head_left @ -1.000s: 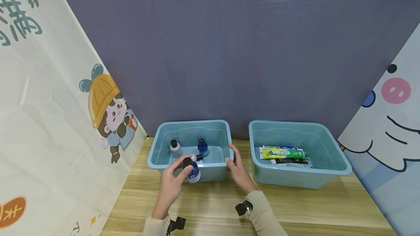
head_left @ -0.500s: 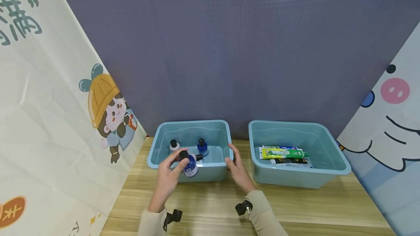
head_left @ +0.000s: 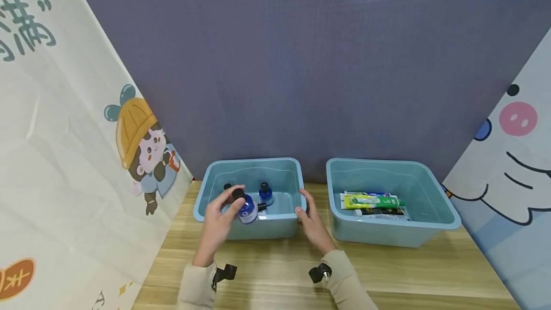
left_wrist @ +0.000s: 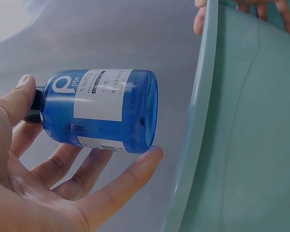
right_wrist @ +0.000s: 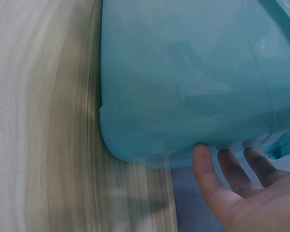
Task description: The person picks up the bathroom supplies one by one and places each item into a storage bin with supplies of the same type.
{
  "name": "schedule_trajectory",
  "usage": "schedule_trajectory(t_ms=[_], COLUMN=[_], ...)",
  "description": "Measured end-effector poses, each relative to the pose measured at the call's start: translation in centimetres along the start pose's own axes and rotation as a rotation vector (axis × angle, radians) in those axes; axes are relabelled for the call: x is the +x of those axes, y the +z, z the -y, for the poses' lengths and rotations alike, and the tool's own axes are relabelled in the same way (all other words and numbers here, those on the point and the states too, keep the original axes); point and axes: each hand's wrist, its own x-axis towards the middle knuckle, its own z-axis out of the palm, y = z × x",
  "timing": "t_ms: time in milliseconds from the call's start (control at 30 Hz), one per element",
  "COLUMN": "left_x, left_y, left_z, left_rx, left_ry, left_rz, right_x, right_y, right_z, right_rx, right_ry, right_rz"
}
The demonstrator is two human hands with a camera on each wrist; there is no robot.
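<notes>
My left hand (head_left: 217, 221) pinches a blue bottle (head_left: 247, 212) by its black cap, above the front rim of the left blue-green bin (head_left: 271, 229). In the left wrist view the bottle (left_wrist: 101, 104) lies sideways across the picture, with a white label. Its thumb and a finger are at the cap; the other fingers spread under the body. My right hand (head_left: 316, 228) grips that bin's right front corner, thumb over the rim and fingers (right_wrist: 205, 166) against the outer wall. Inside stands another blue bottle (head_left: 266, 196). A black cap (head_left: 261, 206) of a lying bottle shows beside the held one.
To the right, a second blue-green bin (head_left: 387, 234) holds several toothpaste tubes (head_left: 372, 202). Both bins stand on a wooden table (head_left: 275, 276) against a grey backdrop (head_left: 275, 71). Another bottle's black cap (head_left: 227, 186) peeks out behind the left hand.
The left hand has moved left and a little up and away from me, bringing the blue bottle over the bin's front rim. The right hand stays on the bin's corner.
</notes>
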Motion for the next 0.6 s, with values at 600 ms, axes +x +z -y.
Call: schedule_trajectory(t_ms=[600], left_x=[2.4], left_y=[-0.8], left_z=[-0.2], left_rx=[0.057], left_ry=[-0.071], left_rz=[0.069], right_x=[0.0], right_y=[0.0], right_z=[-0.2], right_rx=[0.004], right_ry=[0.0], right_rz=[0.0])
